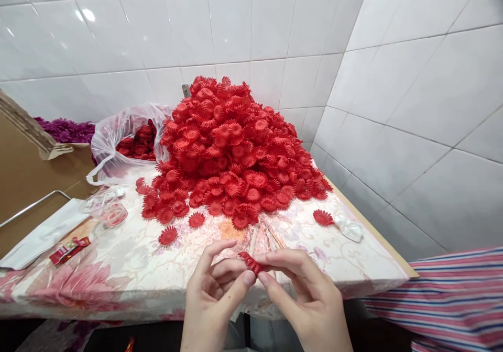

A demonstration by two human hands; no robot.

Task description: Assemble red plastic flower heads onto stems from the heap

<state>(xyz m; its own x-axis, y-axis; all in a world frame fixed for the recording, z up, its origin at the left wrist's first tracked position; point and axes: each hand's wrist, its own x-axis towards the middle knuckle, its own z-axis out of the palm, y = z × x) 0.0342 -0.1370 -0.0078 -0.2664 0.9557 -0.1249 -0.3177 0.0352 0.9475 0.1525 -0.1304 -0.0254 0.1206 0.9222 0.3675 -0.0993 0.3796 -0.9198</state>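
Between my two hands, at the table's front edge, is a small red artificial flower head [250,263]. My left hand [220,284] pinches it from the left with thumb and fingers. From the right, the thumb and forefinger of my right hand [301,286] grip the same piece. Its petals look bunched, seen edge-on. Just beyond my fingers lie a few thin sticks [267,231] on the flowered tablecloth [133,263]. Behind them rises a large heap of red flower heads [236,153], with several loose ones in front.
Left of the heap sits a clear plastic bag [113,142] of darker red pieces, near purple flowers [66,130] and a cardboard box [23,174]. A red wrapper [69,251] lies front left. A crumpled white wad [349,229] is at right, near striped cloth [451,294]. Tiled walls [267,22] stand behind and right.
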